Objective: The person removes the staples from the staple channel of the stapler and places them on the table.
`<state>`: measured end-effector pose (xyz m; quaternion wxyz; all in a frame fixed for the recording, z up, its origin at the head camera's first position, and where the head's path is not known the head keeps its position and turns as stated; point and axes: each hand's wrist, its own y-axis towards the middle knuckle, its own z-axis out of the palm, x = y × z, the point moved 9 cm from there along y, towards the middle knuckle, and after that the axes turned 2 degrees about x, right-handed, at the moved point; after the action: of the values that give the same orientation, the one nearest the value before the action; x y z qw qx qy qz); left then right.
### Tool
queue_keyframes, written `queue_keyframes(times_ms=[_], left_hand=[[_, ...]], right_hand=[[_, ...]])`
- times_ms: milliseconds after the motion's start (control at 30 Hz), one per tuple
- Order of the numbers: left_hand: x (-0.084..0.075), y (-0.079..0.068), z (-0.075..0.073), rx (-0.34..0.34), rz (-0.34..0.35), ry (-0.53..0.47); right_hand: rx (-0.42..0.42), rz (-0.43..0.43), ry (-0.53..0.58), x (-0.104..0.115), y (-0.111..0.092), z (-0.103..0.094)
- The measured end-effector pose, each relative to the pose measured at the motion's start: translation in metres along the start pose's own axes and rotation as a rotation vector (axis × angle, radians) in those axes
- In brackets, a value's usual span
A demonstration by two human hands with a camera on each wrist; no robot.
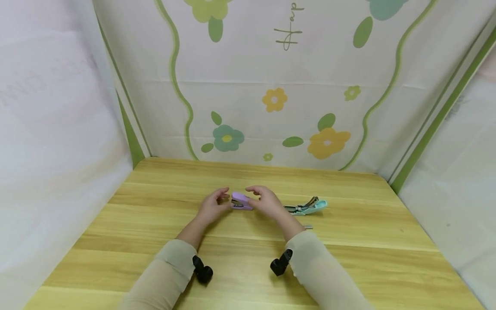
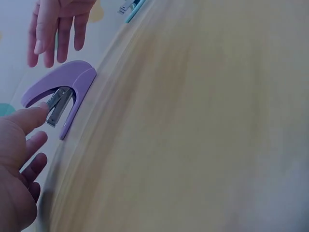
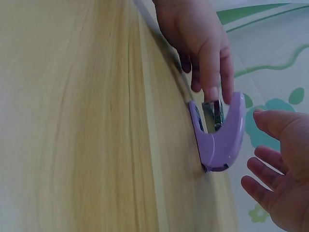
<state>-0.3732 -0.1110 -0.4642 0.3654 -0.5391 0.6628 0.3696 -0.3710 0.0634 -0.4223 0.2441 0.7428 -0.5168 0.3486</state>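
A purple stapler (image 1: 242, 199) sits on the wooden table between my two hands, its mouth facing left and its metal staple channel (image 2: 60, 105) showing between the spread purple arms. My left hand (image 1: 214, 206) is at that mouth, thumb tip right at the end of the metal channel, the other fingers loosely bent around nothing. On the other side, my right hand (image 1: 266, 201) is beside the stapler's rear end; in the right wrist view its fingers (image 3: 270, 155) are spread and relaxed, apart from the purple body.
A light-blue stapler (image 1: 315, 207) lies spread open to the right, behind my right wrist. Near my right forearm is a small silvery strip (image 1: 308, 227) that looks like staples. A patterned cloth (image 1: 248, 64) rises at the table's (image 1: 364, 267) far edge.
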Motion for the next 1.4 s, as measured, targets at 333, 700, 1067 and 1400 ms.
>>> queue_keyframes(times_ms=[333, 700, 1067, 1400], left_hand=[[0.006, 0.003, 0.006, -0.027, -0.018, 0.107], [0.008, 0.006, 0.005, -0.065, -0.04, 0.172], [0.005, 0.006, 0.006, -0.059, -0.031, 0.203], [0.007, 0.004, 0.004, -0.07, -0.068, 0.189]], right_hand=[[0.044, -0.031, -0.031, 0.012, 0.015, 0.019], [0.039, -0.054, -0.189, 0.021, 0.024, 0.029], [0.035, -0.052, -0.228, 0.02, 0.022, 0.029], [0.005, -0.019, -0.037, 0.011, 0.017, 0.017]])
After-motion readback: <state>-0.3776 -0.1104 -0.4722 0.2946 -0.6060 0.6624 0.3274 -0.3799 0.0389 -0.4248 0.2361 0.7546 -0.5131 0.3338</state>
